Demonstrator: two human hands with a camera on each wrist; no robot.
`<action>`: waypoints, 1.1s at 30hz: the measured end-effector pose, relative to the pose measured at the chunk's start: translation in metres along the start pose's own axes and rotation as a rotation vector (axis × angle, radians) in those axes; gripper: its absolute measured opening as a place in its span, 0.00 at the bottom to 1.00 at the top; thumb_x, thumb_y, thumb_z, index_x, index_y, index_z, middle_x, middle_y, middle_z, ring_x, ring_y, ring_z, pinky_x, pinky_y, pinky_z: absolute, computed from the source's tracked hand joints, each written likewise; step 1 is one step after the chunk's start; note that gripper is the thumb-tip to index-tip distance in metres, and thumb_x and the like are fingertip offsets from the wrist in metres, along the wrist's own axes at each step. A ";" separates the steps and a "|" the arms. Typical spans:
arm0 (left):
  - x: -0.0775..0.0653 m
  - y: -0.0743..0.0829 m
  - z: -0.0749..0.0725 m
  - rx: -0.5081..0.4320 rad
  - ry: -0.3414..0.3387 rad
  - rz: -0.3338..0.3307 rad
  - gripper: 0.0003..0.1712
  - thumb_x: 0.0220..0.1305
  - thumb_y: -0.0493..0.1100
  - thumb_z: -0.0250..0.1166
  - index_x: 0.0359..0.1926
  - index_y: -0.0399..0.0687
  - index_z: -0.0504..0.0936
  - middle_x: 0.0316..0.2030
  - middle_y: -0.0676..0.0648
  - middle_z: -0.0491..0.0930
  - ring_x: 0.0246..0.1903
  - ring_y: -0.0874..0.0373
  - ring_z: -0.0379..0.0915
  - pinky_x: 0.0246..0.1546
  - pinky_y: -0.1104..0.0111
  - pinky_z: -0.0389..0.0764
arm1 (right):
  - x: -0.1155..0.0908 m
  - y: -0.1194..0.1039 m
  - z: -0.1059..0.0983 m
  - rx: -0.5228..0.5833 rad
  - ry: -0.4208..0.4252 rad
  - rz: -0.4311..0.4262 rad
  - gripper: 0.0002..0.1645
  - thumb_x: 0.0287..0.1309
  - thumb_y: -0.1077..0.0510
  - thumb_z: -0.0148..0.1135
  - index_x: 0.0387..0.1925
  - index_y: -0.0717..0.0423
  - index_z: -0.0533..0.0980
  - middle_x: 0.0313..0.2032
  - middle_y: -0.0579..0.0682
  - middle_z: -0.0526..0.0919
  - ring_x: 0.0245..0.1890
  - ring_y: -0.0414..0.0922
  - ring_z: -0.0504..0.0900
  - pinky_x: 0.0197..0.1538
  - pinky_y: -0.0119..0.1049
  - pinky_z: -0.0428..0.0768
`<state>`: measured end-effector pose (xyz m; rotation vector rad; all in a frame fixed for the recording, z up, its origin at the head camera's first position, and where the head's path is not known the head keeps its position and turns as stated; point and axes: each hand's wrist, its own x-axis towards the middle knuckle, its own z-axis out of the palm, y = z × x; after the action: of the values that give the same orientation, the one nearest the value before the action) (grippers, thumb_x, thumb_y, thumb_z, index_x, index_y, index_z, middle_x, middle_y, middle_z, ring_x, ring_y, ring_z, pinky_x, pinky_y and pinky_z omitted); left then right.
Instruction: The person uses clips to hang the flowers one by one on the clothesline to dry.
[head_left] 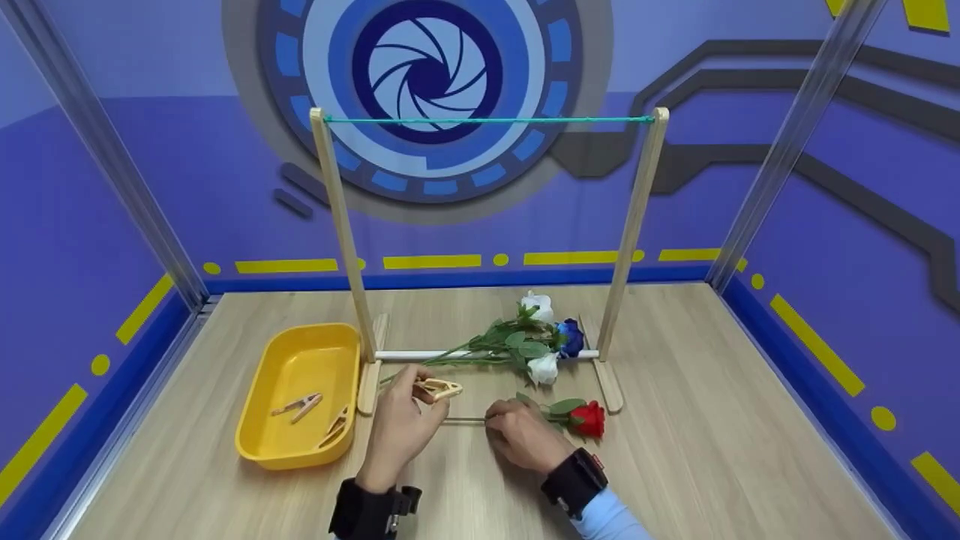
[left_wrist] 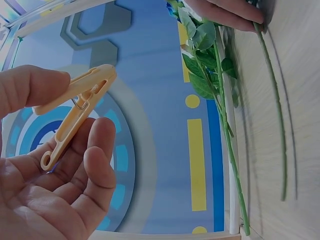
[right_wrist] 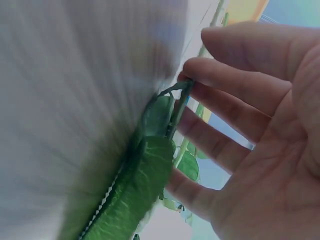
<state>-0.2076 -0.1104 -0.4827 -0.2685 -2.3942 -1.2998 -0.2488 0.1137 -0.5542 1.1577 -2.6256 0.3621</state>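
In my left hand (head_left: 401, 427) I pinch a light wooden-coloured clothespin (left_wrist: 80, 107), the thumb on one arm and the curled fingers against the other. Its clamping end points away from the palm. Just over the tabletop, my right hand (head_left: 529, 435) is at the green stem (left_wrist: 275, 95) of a red rose (head_left: 587, 420), with loosely bent fingertips touching the stem and the thumb apart from it. The red bloom lies to the right of this hand. Green leaves (right_wrist: 150, 165) of the rose show close up below the fingers in the right wrist view.
A wooden frame (head_left: 637, 217) stands behind the hands, a green string (head_left: 487, 120) stretched across its top. White roses (head_left: 543, 369) and a blue rose (head_left: 571, 337) lie across its white bottom bar (head_left: 412, 355). At left, a yellow basin (head_left: 259, 390) holds clothespins (head_left: 306, 406).
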 end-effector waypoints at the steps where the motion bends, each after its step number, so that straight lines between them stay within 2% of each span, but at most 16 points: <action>1: 0.000 0.000 0.000 0.000 0.001 -0.006 0.15 0.56 0.32 0.72 0.45 0.41 0.81 0.34 0.49 0.81 0.32 0.56 0.78 0.29 0.73 0.73 | 0.000 0.001 0.000 0.008 0.021 -0.004 0.04 0.56 0.65 0.71 0.33 0.54 0.86 0.43 0.48 0.86 0.44 0.48 0.84 0.48 0.55 0.80; 9: 0.000 0.002 0.000 -0.010 0.014 -0.013 0.15 0.59 0.35 0.74 0.45 0.43 0.81 0.36 0.49 0.82 0.34 0.58 0.79 0.32 0.72 0.74 | 0.004 0.008 -0.007 0.181 0.198 -0.012 0.10 0.49 0.73 0.70 0.35 0.62 0.85 0.41 0.52 0.86 0.42 0.48 0.86 0.48 0.45 0.84; 15: 0.002 0.001 -0.001 -0.056 0.024 -0.011 0.16 0.61 0.40 0.76 0.46 0.43 0.80 0.37 0.49 0.82 0.35 0.57 0.80 0.34 0.70 0.75 | 0.007 0.010 -0.009 0.273 0.337 -0.011 0.15 0.48 0.79 0.67 0.34 0.61 0.83 0.40 0.52 0.85 0.42 0.47 0.85 0.46 0.41 0.85; 21: 0.001 -0.001 -0.004 -0.070 0.069 -0.011 0.18 0.58 0.36 0.77 0.46 0.42 0.79 0.37 0.48 0.82 0.34 0.56 0.80 0.34 0.71 0.75 | 0.013 0.007 -0.006 0.371 0.396 0.048 0.16 0.53 0.80 0.64 0.31 0.57 0.83 0.35 0.50 0.85 0.38 0.43 0.85 0.40 0.36 0.84; 26: 0.004 -0.002 -0.005 -0.099 0.108 -0.015 0.19 0.56 0.34 0.77 0.47 0.39 0.79 0.37 0.46 0.83 0.35 0.52 0.81 0.33 0.70 0.77 | 0.022 0.002 -0.010 0.366 0.466 0.096 0.16 0.52 0.80 0.65 0.30 0.56 0.81 0.32 0.49 0.83 0.32 0.41 0.82 0.34 0.33 0.81; 30: 0.013 0.002 -0.008 -0.086 0.143 0.004 0.19 0.54 0.33 0.76 0.45 0.38 0.80 0.36 0.44 0.82 0.34 0.50 0.81 0.33 0.69 0.78 | 0.034 0.000 -0.019 0.341 0.485 0.106 0.14 0.53 0.78 0.65 0.31 0.57 0.80 0.31 0.49 0.82 0.30 0.41 0.80 0.33 0.33 0.79; 33: 0.023 0.008 -0.012 -0.050 0.137 0.030 0.17 0.54 0.32 0.76 0.44 0.39 0.81 0.35 0.45 0.82 0.34 0.52 0.80 0.33 0.70 0.77 | 0.041 -0.002 -0.029 0.352 0.472 0.122 0.12 0.56 0.77 0.66 0.33 0.59 0.79 0.31 0.50 0.82 0.30 0.42 0.79 0.33 0.34 0.79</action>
<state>-0.2228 -0.1166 -0.4605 -0.2208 -2.2378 -1.3223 -0.2703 0.0944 -0.5134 0.8655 -2.2682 1.0192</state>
